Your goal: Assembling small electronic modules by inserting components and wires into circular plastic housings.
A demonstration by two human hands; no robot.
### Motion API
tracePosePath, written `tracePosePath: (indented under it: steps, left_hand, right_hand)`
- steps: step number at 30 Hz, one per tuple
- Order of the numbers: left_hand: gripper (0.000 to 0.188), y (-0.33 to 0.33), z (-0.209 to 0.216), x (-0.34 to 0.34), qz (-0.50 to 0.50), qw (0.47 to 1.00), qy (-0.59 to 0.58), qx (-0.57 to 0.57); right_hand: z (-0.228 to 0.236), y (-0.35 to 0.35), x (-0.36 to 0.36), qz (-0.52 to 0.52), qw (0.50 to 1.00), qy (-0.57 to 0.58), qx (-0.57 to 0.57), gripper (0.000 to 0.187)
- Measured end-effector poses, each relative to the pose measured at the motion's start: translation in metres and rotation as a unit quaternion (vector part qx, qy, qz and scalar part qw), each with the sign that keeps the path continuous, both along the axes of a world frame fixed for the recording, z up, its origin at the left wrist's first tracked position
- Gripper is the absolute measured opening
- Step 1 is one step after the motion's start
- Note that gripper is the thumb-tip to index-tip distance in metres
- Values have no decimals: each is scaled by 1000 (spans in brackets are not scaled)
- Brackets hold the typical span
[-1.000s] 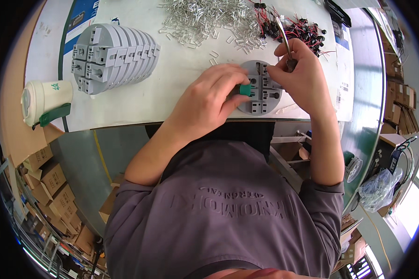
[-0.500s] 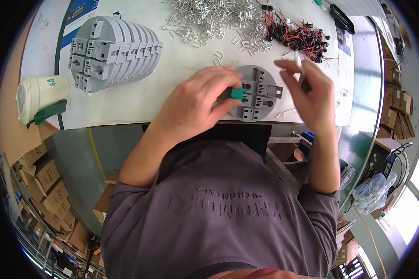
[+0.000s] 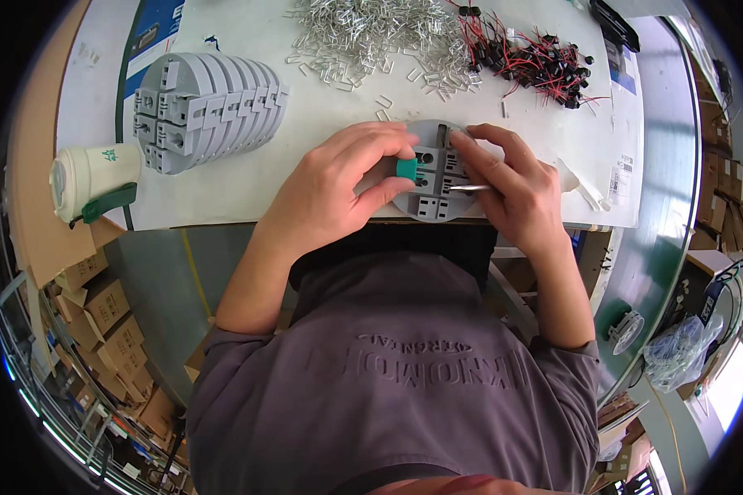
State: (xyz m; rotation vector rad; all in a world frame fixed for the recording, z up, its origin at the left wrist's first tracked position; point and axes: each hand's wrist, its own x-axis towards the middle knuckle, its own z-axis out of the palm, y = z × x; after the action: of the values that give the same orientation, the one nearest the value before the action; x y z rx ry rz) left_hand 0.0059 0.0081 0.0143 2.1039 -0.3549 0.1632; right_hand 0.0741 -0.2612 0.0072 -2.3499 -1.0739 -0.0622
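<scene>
A round grey plastic base [image 3: 428, 183] with raised blocks and slots lies flat near the table's front edge. My left hand [image 3: 330, 177] is at its left side, thumb and forefinger closed on a small green piece [image 3: 406, 168]. What is under that piece is hidden. Over the right part of the base bends my right hand [image 3: 516, 186]. A thin, shiny metal rod [image 3: 470, 188] sticks out from beneath its fingers and points left across the base. The fingers partly cover the rod, so its full shape is hidden.
A row of similar grey bases [image 3: 215, 111] stands on edge at left, beside a cream cup [image 3: 97, 180] with a green handle. Bent metal clips [image 3: 371, 37] are heaped at the back, next to black parts with red wires [image 3: 537, 66]. Torn white paper [image 3: 582, 186] lies at right.
My right hand has come left and down from beside the wired parts onto the grey base, and the metal rod now shows over it. My left hand still holds the green piece.
</scene>
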Motion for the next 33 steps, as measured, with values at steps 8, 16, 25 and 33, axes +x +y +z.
tracePosePath:
  steps: [8,16,25,33]
  left_hand:
    - [33,-6,10,8,25,999,3,32]
    - [32,-26,23,33,-11,997,3,75]
    - [24,-40,45,49,-67,968,-47,237]
    - [10,-42,44,51,-84,961,-75,254]
  right_hand:
    - [7,6,-23,-84,996,18,1,63]
    - [-1,9,-31,-123,992,15,25,65]
    - [4,-4,-16,-125,973,145,129,41]
    - [34,-18,57,-263,960,28,93,19]
